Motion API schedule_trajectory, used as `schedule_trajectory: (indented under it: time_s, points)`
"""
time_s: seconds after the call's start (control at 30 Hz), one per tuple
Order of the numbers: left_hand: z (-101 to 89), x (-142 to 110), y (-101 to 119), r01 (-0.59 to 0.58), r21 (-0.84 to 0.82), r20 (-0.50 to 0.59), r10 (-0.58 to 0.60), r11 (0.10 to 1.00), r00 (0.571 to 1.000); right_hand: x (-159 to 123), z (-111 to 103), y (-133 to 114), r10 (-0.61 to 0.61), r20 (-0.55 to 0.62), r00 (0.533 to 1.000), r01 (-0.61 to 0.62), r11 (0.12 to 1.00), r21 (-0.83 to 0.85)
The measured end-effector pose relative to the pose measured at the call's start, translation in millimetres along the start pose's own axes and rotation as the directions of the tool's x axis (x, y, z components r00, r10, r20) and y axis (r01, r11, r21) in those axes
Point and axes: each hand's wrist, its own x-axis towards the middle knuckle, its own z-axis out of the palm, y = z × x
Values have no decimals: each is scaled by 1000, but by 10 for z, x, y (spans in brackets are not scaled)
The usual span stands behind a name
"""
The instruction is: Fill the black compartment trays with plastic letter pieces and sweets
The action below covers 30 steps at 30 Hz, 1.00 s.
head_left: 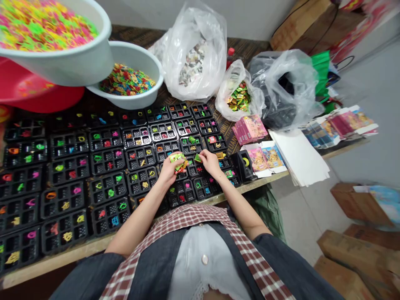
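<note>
My left hand (169, 171) is closed round a bunch of small green and orange packets (177, 161). To its right, my right hand (211, 163) pinches a single green packet (198, 158) above a black compartment tray (194, 168). Rows of such black trays (110, 161) cover the table, with small coloured plastic rings and figures in some compartments. Green packets (191, 139) lie in a tray just beyond my hands, and a red packet (212, 139) shows in the tray beside it.
Pale tubs (131, 100) of plastic pieces and a red basin (67, 100) stand at the back left. Behind the trays are plastic bags (215, 37), one holding more packets (240, 98). Pink card stacks (249, 130), a tape dispenser (244, 166) and white sheets (298, 156) lie right. Cartons (359, 254) occupy the floor.
</note>
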Motion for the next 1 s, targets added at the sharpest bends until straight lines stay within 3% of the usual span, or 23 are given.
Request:
schedule_trajectory:
  time_s: [0.07, 0.17, 0.3, 0.47, 0.57, 0.7, 0.83, 1.0]
  points:
    - [3, -12, 6, 8, -4, -8, -8, 1000, 1000, 5, 7, -9, -16, -18, 1000, 15, 999, -29]
    - [-18, -22, 16, 21, -14, -14, -21, 1000, 1000, -36, -69, -27, -30, -66, 997, 35, 997, 66]
    - [-83, -36, -2, 36, -4, -12, -36, 999, 999, -244, -262, -17, -21, 60, 998, 7, 974, 227]
    - [-97, -78, -79, 72, 34, 17, -73, 997, 997, -560, -386, 71, -39, 213, 976, 43, 999, -15]
    - [-44, -122, -137, 101, 56, 56, -104, 993, 993, -646, -360, 83, -21, 210, 978, 34, 998, -59]
    - [48, -226, -221, 150, 134, 151, -170, 979, 974, -657, -280, -48, -7, 36, 999, 1, 984, 176]
    - [70, -341, -277, 153, 228, 239, -208, 962, 948, -623, -194, -235, -18, 111, 994, -35, 888, 458]
    - [-77, -426, -242, 130, 213, 221, -178, 968, 959, -633, -103, -390, -33, 132, 991, -45, 837, 545]
